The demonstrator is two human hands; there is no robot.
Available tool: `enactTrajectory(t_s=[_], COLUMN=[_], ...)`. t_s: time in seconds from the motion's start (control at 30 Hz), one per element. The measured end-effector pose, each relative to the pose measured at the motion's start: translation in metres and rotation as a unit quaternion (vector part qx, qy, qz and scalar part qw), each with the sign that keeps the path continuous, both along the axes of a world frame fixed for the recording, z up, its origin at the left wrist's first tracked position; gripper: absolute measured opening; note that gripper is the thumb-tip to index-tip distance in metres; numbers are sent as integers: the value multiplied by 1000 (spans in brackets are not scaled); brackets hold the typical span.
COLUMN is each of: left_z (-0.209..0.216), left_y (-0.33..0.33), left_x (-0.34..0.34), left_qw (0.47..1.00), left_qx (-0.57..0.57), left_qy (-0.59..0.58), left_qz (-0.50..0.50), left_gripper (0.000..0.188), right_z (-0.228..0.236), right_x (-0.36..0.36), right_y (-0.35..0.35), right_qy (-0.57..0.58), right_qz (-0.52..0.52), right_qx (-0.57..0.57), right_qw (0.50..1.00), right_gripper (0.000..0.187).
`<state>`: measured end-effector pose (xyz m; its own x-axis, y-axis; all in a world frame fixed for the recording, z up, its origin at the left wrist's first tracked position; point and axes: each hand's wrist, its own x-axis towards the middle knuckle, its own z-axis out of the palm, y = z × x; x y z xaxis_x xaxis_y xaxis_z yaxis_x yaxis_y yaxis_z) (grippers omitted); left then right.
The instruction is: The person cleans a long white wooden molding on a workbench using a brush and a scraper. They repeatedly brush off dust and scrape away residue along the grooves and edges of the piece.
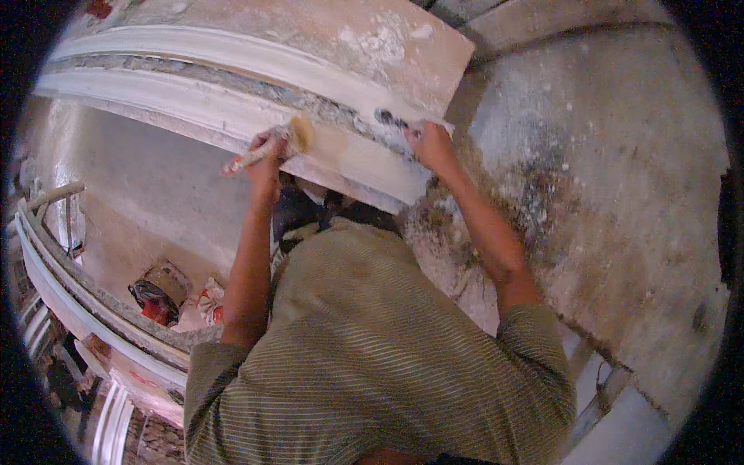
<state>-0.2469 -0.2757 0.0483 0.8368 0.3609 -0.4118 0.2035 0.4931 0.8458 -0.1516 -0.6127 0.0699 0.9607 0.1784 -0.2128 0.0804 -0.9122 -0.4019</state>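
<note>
My left hand (267, 151) is closed round the pale, smeared handle of a paintbrush (301, 135). Its yellowish bristles are close to the near white moulding (186, 101), a long ridged strip. Past the right end of that strip, my right hand (431, 146) grips a small tool with a dark rounded head (385, 117), whose kind I cannot make out. The dark head lies over the gap between the near moulding and a second white moulding (232, 45) behind it. Grey crumbly residue lines this gap.
A dusty pinkish board (434, 58) lies beyond the mouldings. White powder and dark stains mark the floor (527, 170) at right. On the left stand a wooden frame (58, 195) and a bucket-like container (165, 280) next to red and white packaging (210, 298). More white mouldings (112, 426) are at lower left.
</note>
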Motion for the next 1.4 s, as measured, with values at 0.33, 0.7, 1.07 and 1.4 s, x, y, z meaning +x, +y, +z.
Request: enactTrajectory(t_s=[0.33, 0.7, 1.07, 1.4], left_z=[12, 6, -7, 12], left_y=[-18, -33, -26, 0], left_x=[0, 9, -6, 35], left_qw=[999, 988, 995, 970], left_qx=[15, 103, 53, 169], left_qy=[5, 36, 22, 8], left_qz=[-36, -109, -84, -174], left_gripper=[35, 33, 29, 30], right_z=[-6, -21, -21, -12], right_x=[7, -11, -1, -22], right_y=[-6, -24, -25, 51], right_qy=[2, 30, -20, 51], right_qz=[24, 33, 93, -104], right_qx=[36, 119, 134, 68], right_qw=[999, 992, 987, 991], right_gripper=[30, 34, 27, 38])
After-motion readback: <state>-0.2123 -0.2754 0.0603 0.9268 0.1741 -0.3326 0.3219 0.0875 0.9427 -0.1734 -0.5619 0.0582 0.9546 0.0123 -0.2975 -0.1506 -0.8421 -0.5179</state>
